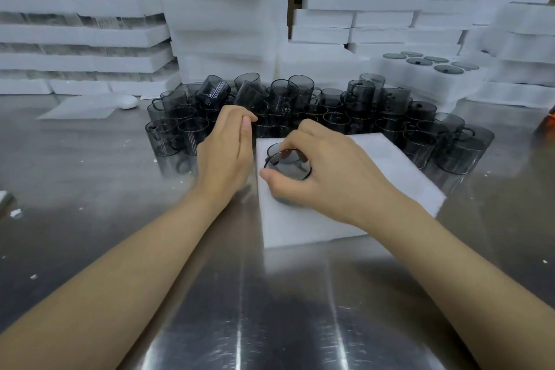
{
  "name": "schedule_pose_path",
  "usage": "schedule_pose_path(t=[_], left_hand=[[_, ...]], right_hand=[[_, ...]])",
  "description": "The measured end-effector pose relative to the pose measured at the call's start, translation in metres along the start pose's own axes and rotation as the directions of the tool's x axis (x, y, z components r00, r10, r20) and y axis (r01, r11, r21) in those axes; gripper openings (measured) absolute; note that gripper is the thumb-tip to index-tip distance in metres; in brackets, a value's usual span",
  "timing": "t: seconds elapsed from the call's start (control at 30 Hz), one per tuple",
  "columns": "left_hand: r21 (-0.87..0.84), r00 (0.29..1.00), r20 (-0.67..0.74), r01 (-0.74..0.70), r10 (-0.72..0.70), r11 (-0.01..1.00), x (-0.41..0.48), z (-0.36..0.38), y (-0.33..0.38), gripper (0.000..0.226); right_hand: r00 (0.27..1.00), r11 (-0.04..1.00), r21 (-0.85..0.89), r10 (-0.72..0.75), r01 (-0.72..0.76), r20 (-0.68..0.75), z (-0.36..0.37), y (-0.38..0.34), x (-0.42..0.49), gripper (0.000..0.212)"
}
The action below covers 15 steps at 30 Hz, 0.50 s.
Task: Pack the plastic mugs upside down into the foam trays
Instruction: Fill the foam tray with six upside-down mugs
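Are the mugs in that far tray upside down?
Yes, upside down: the mugs in the far foam tray show flat round bottoms on top.

Steel worktop: foam tray under the right fingers, smoky mugs crowded just past them, foam stacks behind.

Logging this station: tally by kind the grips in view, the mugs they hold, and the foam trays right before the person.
Grips: 2, the left grip and the right grip
Mugs held: 1, the mug in the right grip
Foam trays up front: 1, the foam tray
Total: 4
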<state>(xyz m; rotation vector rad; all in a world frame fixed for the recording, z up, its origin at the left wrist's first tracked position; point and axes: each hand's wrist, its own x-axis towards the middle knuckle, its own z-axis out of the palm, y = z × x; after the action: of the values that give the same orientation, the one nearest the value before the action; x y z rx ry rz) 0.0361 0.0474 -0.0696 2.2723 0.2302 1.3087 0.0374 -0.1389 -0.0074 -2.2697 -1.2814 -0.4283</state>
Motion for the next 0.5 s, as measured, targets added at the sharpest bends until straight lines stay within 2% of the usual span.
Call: schedule_pose_path(t=[0.1,0.2,0.3,0.37,0.43,0.5], left_hand=[[0.024,1.000,0.004,0.029,-0.029,0.999,0.000,-0.001,-0.002,0.028],[0.078,0.997,-0.007,0.081,-0.081,0.994,0.001,-0.001,-0.003,0.031],[0.132,0.994,-0.025,0.106,-0.104,0.986,0.004,-0.005,-0.003,0.030],[0.233,0.997,-0.038,0.070,-0.063,0.970,0.006,-0.007,-0.005,0.026],[0.346,0.997,-0.023,0.076,-0.072,0.935,0.006,-0.005,-0.010,0.024],[0.379,0.985,0.012,0.157,-0.174,0.912,0.003,0.000,-0.013,0.026]], right_hand=[[1.000,0.998,0.069,0.004,-0.004,0.013,-0.001,0.006,0.002,0.048],[1.000,0.994,-0.104,-0.017,0.016,-0.007,-0.001,0.010,0.000,0.049],[0.974,0.978,-0.071,-0.203,0.197,-0.097,-0.001,0.009,-0.001,0.046],[0.944,0.943,-0.047,-0.331,0.330,-0.002,0.002,0.010,-0.002,0.044],[0.929,0.940,-0.020,-0.334,0.341,0.157,0.004,0.013,-0.001,0.050],[0.924,0.948,0.014,-0.312,0.317,0.223,0.003,0.018,0.000,0.056]])
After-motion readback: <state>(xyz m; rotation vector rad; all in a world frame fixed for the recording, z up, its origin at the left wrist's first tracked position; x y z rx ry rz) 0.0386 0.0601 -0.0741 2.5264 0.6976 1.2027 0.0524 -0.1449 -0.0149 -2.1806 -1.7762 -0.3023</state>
